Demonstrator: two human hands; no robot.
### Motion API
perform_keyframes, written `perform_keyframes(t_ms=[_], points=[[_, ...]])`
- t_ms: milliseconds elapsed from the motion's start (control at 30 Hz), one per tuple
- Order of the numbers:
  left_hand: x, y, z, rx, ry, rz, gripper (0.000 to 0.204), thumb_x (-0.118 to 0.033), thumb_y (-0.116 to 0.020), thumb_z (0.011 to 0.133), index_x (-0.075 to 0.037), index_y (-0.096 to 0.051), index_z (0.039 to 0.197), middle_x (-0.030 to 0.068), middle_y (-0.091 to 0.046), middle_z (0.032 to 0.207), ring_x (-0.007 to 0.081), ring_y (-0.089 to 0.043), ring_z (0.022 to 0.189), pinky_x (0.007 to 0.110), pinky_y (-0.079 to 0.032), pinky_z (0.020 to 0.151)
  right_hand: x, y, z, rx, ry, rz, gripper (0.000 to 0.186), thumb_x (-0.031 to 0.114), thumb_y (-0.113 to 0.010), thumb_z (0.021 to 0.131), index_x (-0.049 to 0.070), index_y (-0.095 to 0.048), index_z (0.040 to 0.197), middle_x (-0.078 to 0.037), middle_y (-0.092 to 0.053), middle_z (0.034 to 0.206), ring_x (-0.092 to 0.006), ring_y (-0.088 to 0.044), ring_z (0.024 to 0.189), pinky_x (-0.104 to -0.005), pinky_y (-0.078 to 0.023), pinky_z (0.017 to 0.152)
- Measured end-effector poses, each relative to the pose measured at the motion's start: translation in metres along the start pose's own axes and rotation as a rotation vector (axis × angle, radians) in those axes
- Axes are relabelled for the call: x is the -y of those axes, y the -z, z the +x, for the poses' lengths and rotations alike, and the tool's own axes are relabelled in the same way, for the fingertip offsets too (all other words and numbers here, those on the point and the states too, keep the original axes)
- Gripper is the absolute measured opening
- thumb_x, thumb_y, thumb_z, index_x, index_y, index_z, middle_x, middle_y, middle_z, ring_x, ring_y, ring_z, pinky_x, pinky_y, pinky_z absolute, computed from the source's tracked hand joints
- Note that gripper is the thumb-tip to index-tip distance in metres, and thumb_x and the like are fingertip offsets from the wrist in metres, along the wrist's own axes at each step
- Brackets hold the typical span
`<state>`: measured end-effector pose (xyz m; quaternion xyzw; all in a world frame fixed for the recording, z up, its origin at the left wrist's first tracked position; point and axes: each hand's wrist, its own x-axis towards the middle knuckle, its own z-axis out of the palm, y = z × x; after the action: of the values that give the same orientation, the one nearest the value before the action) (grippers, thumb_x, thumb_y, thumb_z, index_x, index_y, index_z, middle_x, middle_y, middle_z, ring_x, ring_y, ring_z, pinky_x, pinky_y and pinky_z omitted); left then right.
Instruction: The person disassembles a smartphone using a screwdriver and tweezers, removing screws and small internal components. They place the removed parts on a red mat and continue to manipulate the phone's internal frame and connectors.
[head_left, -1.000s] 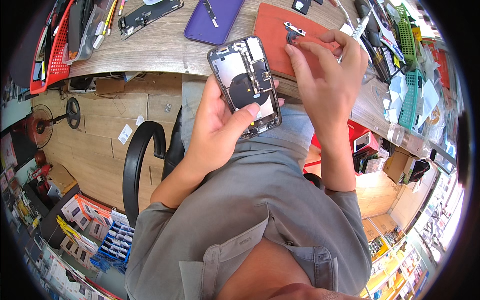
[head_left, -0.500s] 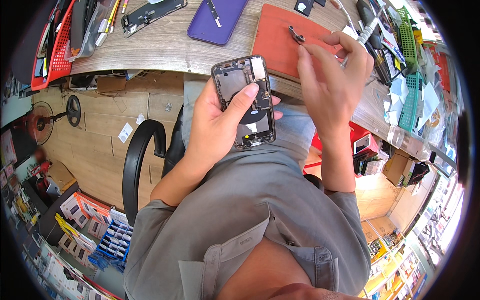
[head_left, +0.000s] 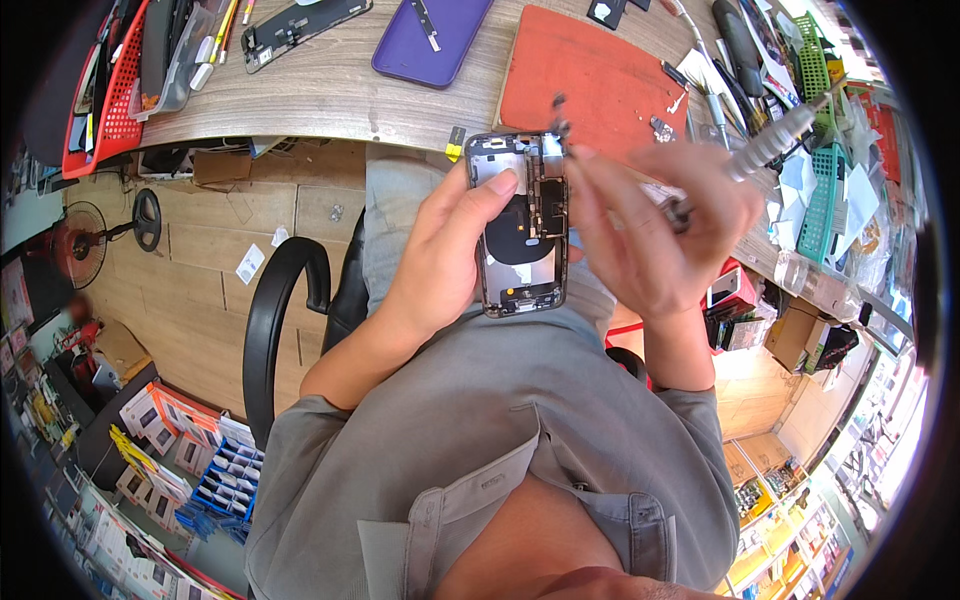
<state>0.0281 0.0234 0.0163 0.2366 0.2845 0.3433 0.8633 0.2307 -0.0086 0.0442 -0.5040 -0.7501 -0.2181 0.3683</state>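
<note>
Drop and scrape risk: uncovered phone [head_left: 512, 225] held above the lap, beside the near edge of the table [head_left: 300, 110].

The left hand [head_left: 438, 245] grips the phone from the left, thumb pressed on the exposed insides, other fingers mostly hidden behind; thumb pressure could harm thin parts, and a slip would send the phone to the lap or floor. The right hand [head_left: 660, 235], blurred, has thumb and forefinger seemingly pinching a small dark part [head_left: 562, 118] at the phone's far right corner; whether they touch cannot be told. A loose pinch could drop it. The pen-shaped tool [head_left: 775, 143], also in the right hand and slanting far right, could divide the grip. Loose bits [head_left: 662, 128] on the red mat [head_left: 590, 80] could be knocked astray.
</note>
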Motion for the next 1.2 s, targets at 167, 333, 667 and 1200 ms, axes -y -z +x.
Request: perform_keyframes(t_ms=[167, 333, 667, 1200], points=[[0.008, 0.005, 0.0, -0.019, -0.028, 0.025, 0.035, -0.023, -0.051, 0.12, -0.001, -0.062, 0.146, 0.0062, -0.071, 0.13, 0.0112, -0.066, 0.118, 0.03, -0.052, 0.106, 0.009, -0.019, -0.017, -0.07, 0.081, 0.113, 0.035, 0.012, -0.092, 0.066, 0.008, -0.086, 0.1, -0.003, -0.068, 0.118, -0.0247, -0.056, 0.103, -0.0393, -0.049, 0.083], [0.008, 0.01, -0.001, 0.014, -0.023, 0.088, 0.04, -0.028, -0.047, 0.119, -0.001, -0.061, 0.145, 0.0097, -0.071, 0.135, 0.017, -0.067, 0.124, 0.037, -0.051, 0.11, 0.015, -0.016, -0.025, -0.039, 0.106, 0.097, 0.033, 0.015, -0.092, 0.067, 0.011, -0.087, 0.1, 0.0, -0.068, 0.119, -0.0237, -0.055, 0.104, -0.0383, -0.049, 0.083], [0.008, 0.01, 0.0, 0.009, -0.031, 0.135, 0.049, -0.029, -0.042, 0.114, 0.0, -0.059, 0.15, 0.0127, -0.072, 0.14, 0.0209, -0.068, 0.128, 0.04, -0.05, 0.114, 0.021, -0.01, -0.034, 0.009, 0.034, 0.019, 0.034, 0.018, -0.093, 0.071, 0.009, -0.085, 0.103, -0.002, -0.069, 0.12, -0.0244, -0.055, 0.104, -0.0424, -0.048, 0.087], [0.006, -0.001, -0.007, 0.165, -0.079, 0.183, 0.072, -0.03, -0.038, 0.113, 0.0, -0.028, 0.177, 0.0156, -0.055, 0.16, 0.0232, -0.053, 0.149, 0.037, -0.039, 0.126, 0.052, -0.012, -0.028, 0.021, -0.195, -0.079, 0.031, 0.024, -0.094, 0.08, 0.01, -0.087, 0.106, -0.005, -0.069, 0.111, -0.0244, -0.058, 0.102, -0.0417, -0.04, 0.085]])
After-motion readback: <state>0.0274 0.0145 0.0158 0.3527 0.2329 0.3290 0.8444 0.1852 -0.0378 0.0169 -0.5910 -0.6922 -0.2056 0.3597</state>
